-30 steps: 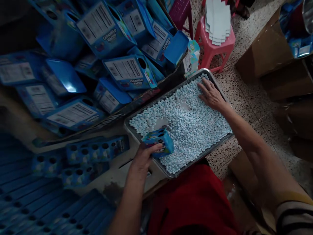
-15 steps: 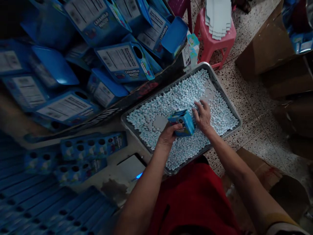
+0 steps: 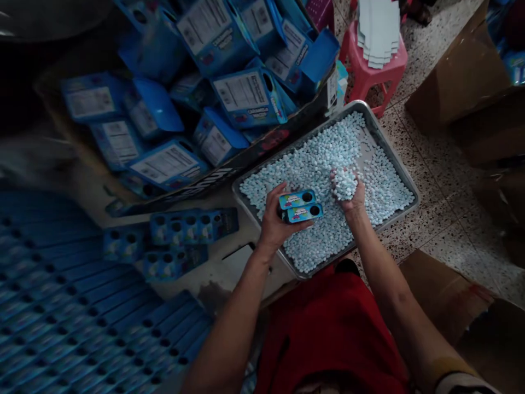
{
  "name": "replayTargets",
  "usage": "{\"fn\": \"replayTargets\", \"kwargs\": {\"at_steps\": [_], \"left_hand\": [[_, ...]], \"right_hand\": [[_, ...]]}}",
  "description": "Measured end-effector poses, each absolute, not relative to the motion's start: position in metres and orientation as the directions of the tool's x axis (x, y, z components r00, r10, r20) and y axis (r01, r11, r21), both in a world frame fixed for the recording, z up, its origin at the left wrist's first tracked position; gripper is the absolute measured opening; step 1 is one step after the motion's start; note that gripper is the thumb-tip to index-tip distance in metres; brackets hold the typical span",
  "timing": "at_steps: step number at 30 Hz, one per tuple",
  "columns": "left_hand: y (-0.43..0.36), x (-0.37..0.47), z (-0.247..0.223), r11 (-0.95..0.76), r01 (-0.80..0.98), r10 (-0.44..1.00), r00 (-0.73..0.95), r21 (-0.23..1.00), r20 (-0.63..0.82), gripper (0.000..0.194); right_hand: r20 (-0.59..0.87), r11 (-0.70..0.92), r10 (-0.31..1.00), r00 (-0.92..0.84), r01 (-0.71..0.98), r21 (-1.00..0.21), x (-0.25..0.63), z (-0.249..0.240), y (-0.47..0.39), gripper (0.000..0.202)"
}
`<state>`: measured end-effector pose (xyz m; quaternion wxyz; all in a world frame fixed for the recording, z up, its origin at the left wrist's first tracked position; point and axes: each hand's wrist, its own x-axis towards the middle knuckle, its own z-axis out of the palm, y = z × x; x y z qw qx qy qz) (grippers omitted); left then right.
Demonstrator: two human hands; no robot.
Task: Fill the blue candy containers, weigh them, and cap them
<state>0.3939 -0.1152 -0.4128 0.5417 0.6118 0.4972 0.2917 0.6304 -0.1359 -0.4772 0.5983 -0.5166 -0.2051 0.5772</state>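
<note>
My left hand (image 3: 274, 220) is wrapped round two small blue boxes (image 3: 302, 207), held side by side above the tray with the dark round holes in their faces turned up. My right hand (image 3: 353, 198) is cupped, palm up, and full of small pale blue and white candies (image 3: 344, 184). Beneath both hands lies a metal tray (image 3: 411, 183), spread with many more of the same candies. Bare metal shows near the tray's upper right part. The boxes and the handful of candies are a short gap apart.
A large carton (image 3: 192, 191) of blue packages (image 3: 241, 98) stands at the upper left. Rows of blue boxes (image 3: 82, 306) fill the lower left, with loose ones (image 3: 184, 229) beside them. A pink stool (image 3: 375, 74) bears white sheets. Brown cartons (image 3: 451, 82) are at the right.
My right hand has turned palm up and now holds a heap of candies. The boxes in my left hand have tilted, showing their holed faces. The view has shifted, so the surroundings sit further right.
</note>
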Motion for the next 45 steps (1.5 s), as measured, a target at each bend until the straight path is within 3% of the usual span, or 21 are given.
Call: {"fn": "replayTargets", "kwargs": {"at_steps": [8, 14, 18, 21, 23, 26, 33, 37, 41, 43, 45], "left_hand": [[-0.119, 0.355, -0.429, -0.005, 0.635, 0.879, 0.371, 0.772, -0.300, 0.071], [-0.121, 0.354, -0.426, -0.014, 0.643, 0.877, 0.375, 0.766, -0.299, 0.069], [-0.122, 0.359, -0.416, -0.026, 0.696, 0.897, 0.334, 0.718, -0.291, 0.069], [-0.123, 0.370, -0.404, 0.020, 0.702, 0.920, 0.266, 0.712, -0.288, 0.071], [-0.124, 0.377, -0.398, 0.008, 0.673, 0.907, 0.306, 0.740, -0.288, 0.070], [-0.123, 0.384, -0.397, -0.028, 0.621, 0.901, 0.355, 0.784, -0.249, 0.069], [-0.117, 0.392, -0.411, -0.060, 0.593, 0.962, 0.248, 0.803, -0.111, 0.071], [-0.115, 0.395, -0.416, -0.006, 0.564, 0.970, 0.203, 0.826, -0.132, 0.071], [-0.100, 0.379, -0.425, 0.104, 0.530, 0.968, 0.140, 0.842, -0.208, 0.074], [-0.086, 0.368, -0.431, 0.154, 0.465, 0.950, 0.173, 0.872, -0.260, 0.078], [-0.069, 0.361, -0.437, 0.234, 0.392, 0.911, 0.230, 0.890, -0.341, 0.083]], "right_hand": [[-0.454, -0.247, 0.852, 0.261, -0.565, -0.787, 0.571, -0.412, -0.156, 0.064], [-0.423, -0.159, 0.834, 0.355, -0.579, -0.800, 0.534, -0.391, -0.152, 0.051], [-0.391, -0.132, 0.810, 0.437, -0.514, -0.848, 0.530, -0.384, -0.140, 0.060], [-0.334, -0.144, 0.832, 0.442, -0.410, -0.901, 0.536, -0.373, -0.132, 0.068], [-0.296, -0.136, 0.847, 0.441, -0.360, -0.923, 0.542, -0.364, -0.129, 0.068], [-0.263, -0.102, 0.872, 0.414, -0.371, -0.923, 0.549, -0.355, -0.129, 0.060], [-0.099, 0.072, 0.914, 0.394, -0.398, -0.915, 0.548, -0.364, -0.134, 0.055], [-0.035, 0.102, 0.944, 0.328, -0.392, -0.914, 0.541, -0.366, -0.143, 0.048], [0.040, 0.099, 0.924, 0.380, -0.136, -0.986, 0.586, -0.379, -0.150, 0.057], [0.083, 0.022, 0.874, 0.478, 0.131, -0.991, 0.629, -0.400, -0.143, 0.055], [0.138, -0.109, 0.847, 0.514, 0.422, -0.900, 0.671, -0.431, -0.126, 0.057]]}}
